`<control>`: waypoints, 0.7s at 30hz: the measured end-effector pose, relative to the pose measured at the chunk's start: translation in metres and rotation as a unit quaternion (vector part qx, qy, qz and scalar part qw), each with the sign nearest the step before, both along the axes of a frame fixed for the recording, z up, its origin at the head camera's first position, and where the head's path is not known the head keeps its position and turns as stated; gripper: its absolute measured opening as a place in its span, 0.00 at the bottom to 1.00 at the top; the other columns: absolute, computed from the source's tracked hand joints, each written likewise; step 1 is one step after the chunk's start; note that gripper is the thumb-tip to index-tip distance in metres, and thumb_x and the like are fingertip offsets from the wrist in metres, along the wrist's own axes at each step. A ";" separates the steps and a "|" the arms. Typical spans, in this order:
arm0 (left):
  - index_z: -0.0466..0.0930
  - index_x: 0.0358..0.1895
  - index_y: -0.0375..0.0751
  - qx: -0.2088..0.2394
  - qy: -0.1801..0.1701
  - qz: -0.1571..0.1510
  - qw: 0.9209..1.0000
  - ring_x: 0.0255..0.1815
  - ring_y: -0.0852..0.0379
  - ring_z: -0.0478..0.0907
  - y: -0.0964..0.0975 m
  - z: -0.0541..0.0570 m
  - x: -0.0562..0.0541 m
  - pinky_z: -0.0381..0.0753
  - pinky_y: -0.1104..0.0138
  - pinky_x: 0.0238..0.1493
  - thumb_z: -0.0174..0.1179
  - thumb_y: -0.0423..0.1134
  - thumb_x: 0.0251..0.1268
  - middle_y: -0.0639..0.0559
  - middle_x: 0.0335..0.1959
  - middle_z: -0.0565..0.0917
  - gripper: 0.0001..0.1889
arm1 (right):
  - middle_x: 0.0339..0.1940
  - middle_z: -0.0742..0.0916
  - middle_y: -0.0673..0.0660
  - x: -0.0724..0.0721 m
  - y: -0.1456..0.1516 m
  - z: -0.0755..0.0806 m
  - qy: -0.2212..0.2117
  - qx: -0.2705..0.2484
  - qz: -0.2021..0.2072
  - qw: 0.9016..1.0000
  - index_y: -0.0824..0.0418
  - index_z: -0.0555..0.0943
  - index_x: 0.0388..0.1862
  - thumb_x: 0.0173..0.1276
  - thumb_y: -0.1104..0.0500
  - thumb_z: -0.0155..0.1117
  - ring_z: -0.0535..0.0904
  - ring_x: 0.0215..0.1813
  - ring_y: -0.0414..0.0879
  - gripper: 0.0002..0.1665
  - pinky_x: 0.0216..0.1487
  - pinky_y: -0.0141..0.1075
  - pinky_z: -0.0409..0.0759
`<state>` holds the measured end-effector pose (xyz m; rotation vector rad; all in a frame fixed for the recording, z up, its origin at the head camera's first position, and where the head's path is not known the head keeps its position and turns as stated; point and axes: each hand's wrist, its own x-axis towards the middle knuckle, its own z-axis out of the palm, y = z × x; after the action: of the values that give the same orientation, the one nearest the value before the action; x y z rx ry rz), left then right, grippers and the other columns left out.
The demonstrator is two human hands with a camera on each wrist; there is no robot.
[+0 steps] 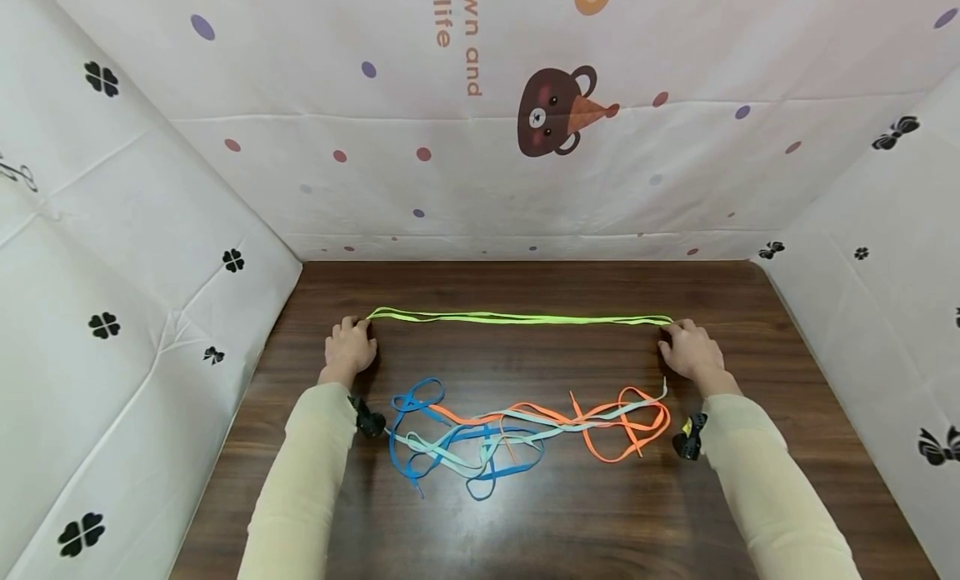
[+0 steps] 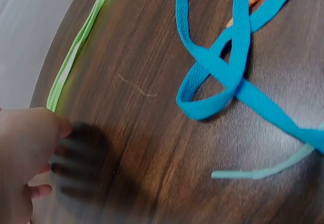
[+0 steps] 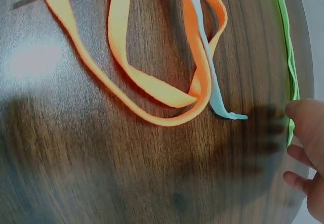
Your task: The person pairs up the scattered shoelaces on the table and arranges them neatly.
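A neon yellow-green shoelace [image 1: 517, 318], folded into several strands, stretches in a nearly straight line across the far part of the table. My left hand [image 1: 350, 348] pinches its left end, and my right hand [image 1: 692, 351] pinches the right end. In the left wrist view the lace [image 2: 76, 49] runs up from behind the hand [image 2: 25, 158]. The right wrist view has the lace [image 3: 290, 47] passing down to the thumb of the hand [image 3: 309, 148]. Nearer to me lie a blue shoelace [image 1: 405, 405], an orange shoelace [image 1: 663, 417] and a pale mint shoelace [image 1: 450, 457], loosely tangled together.
The dark wood-grain table [image 1: 540, 530] is bounded by a white printed cloth [image 1: 465, 188] at the back and white cloth sides at left and right. A black wrist camera [image 1: 367, 417] sits on the left wrist, another camera [image 1: 688, 438] on the right.
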<state>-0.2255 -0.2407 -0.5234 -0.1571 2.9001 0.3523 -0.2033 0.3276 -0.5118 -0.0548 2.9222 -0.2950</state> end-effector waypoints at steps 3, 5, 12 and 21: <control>0.62 0.66 0.36 0.002 0.005 -0.005 1.000 0.63 0.34 0.57 -0.003 0.004 0.002 0.62 0.44 0.56 0.48 0.42 0.68 0.34 0.67 0.57 0.26 | 0.60 0.66 0.75 0.001 0.000 0.001 0.016 0.004 0.005 1.000 0.70 0.66 0.62 0.70 0.57 0.46 0.64 0.57 0.72 0.26 0.49 0.63 0.67; 0.64 0.65 0.36 0.003 0.011 -0.011 1.000 0.63 0.34 0.58 -0.005 0.007 0.004 0.61 0.44 0.57 0.49 0.43 0.67 0.34 0.66 0.58 0.25 | 0.60 0.67 0.75 0.002 0.001 0.003 0.026 0.008 0.008 1.000 0.71 0.66 0.62 0.70 0.57 0.46 0.64 0.57 0.72 0.26 0.48 0.63 0.67; 0.67 0.62 0.36 0.003 0.030 -0.036 0.999 0.61 0.34 0.59 -0.011 0.015 0.011 0.61 0.43 0.57 0.50 0.42 0.67 0.33 0.63 0.61 0.23 | 0.57 0.69 0.75 0.007 0.000 0.005 0.058 0.009 0.020 0.998 0.70 0.69 0.60 0.69 0.57 0.49 0.66 0.55 0.72 0.24 0.48 0.62 0.68; 0.70 0.59 0.34 0.005 0.090 -0.079 0.993 0.56 0.34 0.66 -0.007 0.021 0.024 0.67 0.44 0.53 0.53 0.41 0.64 0.33 0.58 0.68 0.22 | 0.55 0.72 0.75 0.015 -0.003 0.006 0.103 0.000 0.037 0.994 0.70 0.71 0.57 0.67 0.58 0.51 0.70 0.52 0.71 0.23 0.47 0.61 0.69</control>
<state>-0.2012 -0.2479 -0.5021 0.1103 3.0608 0.3718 -0.1888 0.3247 -0.5059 -0.2038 3.1145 -0.2935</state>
